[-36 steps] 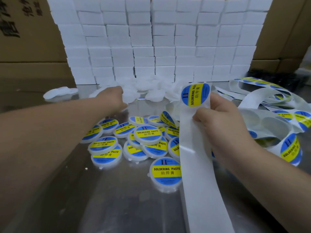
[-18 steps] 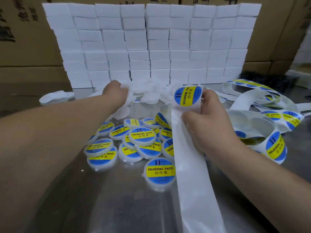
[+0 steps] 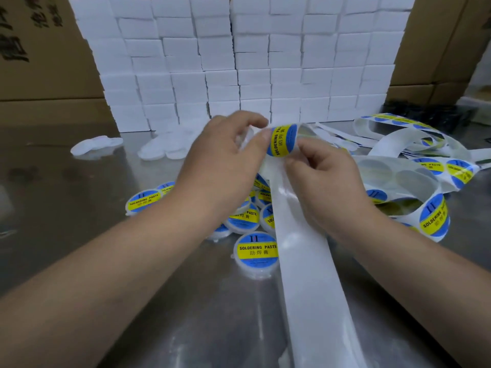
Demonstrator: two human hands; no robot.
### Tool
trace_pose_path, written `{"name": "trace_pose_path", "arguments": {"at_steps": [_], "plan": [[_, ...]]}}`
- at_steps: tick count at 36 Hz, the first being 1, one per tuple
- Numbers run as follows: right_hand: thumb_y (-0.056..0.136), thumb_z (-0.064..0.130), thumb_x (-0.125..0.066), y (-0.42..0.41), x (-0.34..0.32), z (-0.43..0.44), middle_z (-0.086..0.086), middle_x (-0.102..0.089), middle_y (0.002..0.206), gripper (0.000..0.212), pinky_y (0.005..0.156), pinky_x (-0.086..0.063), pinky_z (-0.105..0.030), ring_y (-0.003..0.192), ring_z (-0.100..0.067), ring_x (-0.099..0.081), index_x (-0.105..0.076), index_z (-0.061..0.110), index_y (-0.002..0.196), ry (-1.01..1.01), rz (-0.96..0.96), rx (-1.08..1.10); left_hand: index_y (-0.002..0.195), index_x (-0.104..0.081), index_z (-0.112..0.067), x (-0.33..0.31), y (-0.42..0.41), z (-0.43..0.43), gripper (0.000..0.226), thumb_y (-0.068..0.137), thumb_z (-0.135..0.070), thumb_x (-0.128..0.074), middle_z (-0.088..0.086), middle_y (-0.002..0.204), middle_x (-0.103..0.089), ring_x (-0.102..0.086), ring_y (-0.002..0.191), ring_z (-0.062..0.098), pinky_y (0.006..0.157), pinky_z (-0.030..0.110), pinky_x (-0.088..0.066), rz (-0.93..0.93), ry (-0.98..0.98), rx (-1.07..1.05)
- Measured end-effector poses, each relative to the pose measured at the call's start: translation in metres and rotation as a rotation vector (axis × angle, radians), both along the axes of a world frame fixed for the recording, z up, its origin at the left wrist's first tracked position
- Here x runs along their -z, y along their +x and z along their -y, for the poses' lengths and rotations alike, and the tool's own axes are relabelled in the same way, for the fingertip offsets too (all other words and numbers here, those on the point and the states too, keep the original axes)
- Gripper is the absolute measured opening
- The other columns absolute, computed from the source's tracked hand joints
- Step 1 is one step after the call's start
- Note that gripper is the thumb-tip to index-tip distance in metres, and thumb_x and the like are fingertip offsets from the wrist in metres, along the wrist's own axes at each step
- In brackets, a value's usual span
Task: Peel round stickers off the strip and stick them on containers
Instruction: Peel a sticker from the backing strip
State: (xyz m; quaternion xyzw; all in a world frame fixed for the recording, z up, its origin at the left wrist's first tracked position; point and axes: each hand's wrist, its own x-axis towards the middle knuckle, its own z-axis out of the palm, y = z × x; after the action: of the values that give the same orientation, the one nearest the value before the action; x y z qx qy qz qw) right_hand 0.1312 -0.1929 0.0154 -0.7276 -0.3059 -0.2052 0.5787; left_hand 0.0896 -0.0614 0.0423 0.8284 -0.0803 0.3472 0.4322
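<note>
Just above the steel table (image 3: 132, 288), the left hand (image 3: 223, 160) gripped a blank white container (image 3: 245, 136) in curled fingers and thumb, right beside the round sticker (image 3: 283, 140) at the strip's (image 3: 300, 261) bend. The right hand (image 3: 326, 181) pinched the strip below that sticker, over the labelled containers (image 3: 256, 252).

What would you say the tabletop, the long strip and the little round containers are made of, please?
Tabletop: looks like brushed stainless steel, grey with dull, smeared reflections.
Strip: probably glossy coated backing paper, thin, white, bending freely with a sheen.
Containers: seemingly milky white plastic, judging by the translucent rim under the printed label.
</note>
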Motion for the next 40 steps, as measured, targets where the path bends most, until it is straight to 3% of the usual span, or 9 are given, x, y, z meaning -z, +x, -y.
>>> {"name": "trace_pose_path", "arguments": {"at_steps": [5,9,11,15,21,24,28,34,40], "plan": [[0.08,-0.01,-0.042,0.001,-0.001,-0.003,0.02,-0.04,0.052,0.048,0.055,-0.029,-0.012,0.055,0.002,-0.038,-0.041,0.03,0.052,-0.06,0.006,-0.002,0.097,-0.059,-0.041,0.018,-0.001,-0.001,0.026,0.091,-0.018,-0.048,-0.012,0.099,-0.047,-0.047,0.111,0.015,0.094,0.023,-0.034,0.004,0.09,-0.068],[0.083,-0.006,-0.044,-0.002,-0.001,-0.002,0.004,-0.063,0.072,0.031,0.065,-0.043,-0.027,0.07,-0.013,-0.053,-0.065,0.015,0.074,-0.111,0.024,-0.015,0.104,-0.067,-0.031,0.018,-0.002,-0.005,0.033,0.077,-0.038,-0.049,-0.013,0.095,-0.045,-0.048,0.103,0.015,0.079,0.015,-0.029,0.03,0.233,-0.173],[0.085,-0.002,-0.046,-0.002,-0.002,-0.002,-0.017,-0.065,0.087,0.022,0.077,-0.046,-0.039,0.084,-0.028,-0.057,-0.066,0.003,0.09,-0.138,0.013,0.0,0.101,-0.069,-0.028,0.017,-0.004,-0.006,0.034,0.073,-0.041,-0.054,-0.011,0.093,-0.044,-0.046,0.097,0.015,0.076,0.014,-0.026,0.068,0.323,-0.199],[0.084,-0.002,-0.046,-0.002,-0.001,-0.003,-0.024,-0.063,0.089,0.018,0.077,-0.047,-0.048,0.087,-0.037,-0.056,-0.063,-0.002,0.089,-0.195,0.031,-0.014,0.094,-0.072,-0.021,0.018,-0.009,-0.008,0.033,0.069,-0.04,-0.063,0.0,0.093,-0.053,-0.05,0.092,0.024,0.08,0.027,-0.035,0.117,0.445,-0.236],[0.082,-0.003,-0.05,-0.004,0.0,-0.002,-0.01,-0.064,0.077,0.021,0.068,-0.043,-0.034,0.074,-0.023,-0.054,-0.068,0.008,0.082,-0.215,0.024,-0.016,0.087,-0.073,-0.015,0.019,-0.011,-0.01,0.033,0.064,-0.039,-0.068,0.011,0.093,-0.061,-0.055,0.087,0.035,0.076,0.042,-0.046,0.11,0.54,-0.243],[0.08,-0.005,-0.05,-0.006,-0.001,-0.003,0.007,-0.056,0.059,0.033,0.056,-0.037,-0.021,0.061,-0.007,-0.046,-0.062,0.023,0.066,-0.198,0.012,-0.025,0.086,-0.072,-0.015,0.021,-0.01,-0.009,0.035,0.063,-0.042,-0.068,0.011,0.093,-0.062,-0.055,0.086,0.035,0.075,0.043,-0.047,0.111,0.576,-0.254],[0.081,-0.004,-0.05,-0.005,-0.001,-0.003,0.009,-0.053,0.055,0.037,0.054,-0.034,-0.02,0.058,-0.007,-0.044,-0.059,0.026,0.062,-0.226,0.013,-0.01,0.086,-0.072,-0.016,0.022,-0.009,-0.012,0.032,0.068,-0.042,-0.067,0.011,0.092,-0.061,-0.055,0.085,0.035,0.075,0.042,-0.046,0.144,0.579,-0.257],[0.083,0.0,-0.05,-0.005,-0.001,-0.002,0.01,-0.063,0.066,0.037,0.062,-0.042,-0.02,0.07,-0.008,-0.054,-0.063,0.032,0.069,-0.239,-0.021,0.031,0.088,-0.068,-0.027,0.021,-0.008,-0.02,0.027,0.081,-0.048,-0.054,-0.007,0.092,-0.049,-0.049,0.096,0.02,0.075,0.019,-0.026,0.074,0.366,-0.303],[0.086,0.005,-0.052,-0.001,0.001,-0.002,0.009,-0.06,0.068,0.034,0.058,-0.04,-0.013,0.061,-0.003,-0.053,-0.048,0.038,0.079,-0.226,-0.047,0.0,0.072,-0.053,-0.032,0.017,-0.001,-0.036,0.023,0.09,-0.045,-0.047,-0.006,0.071,-0.049,-0.044,0.072,0.015,0.066,0.026,-0.032,-0.032,-0.098,-0.324]]}}
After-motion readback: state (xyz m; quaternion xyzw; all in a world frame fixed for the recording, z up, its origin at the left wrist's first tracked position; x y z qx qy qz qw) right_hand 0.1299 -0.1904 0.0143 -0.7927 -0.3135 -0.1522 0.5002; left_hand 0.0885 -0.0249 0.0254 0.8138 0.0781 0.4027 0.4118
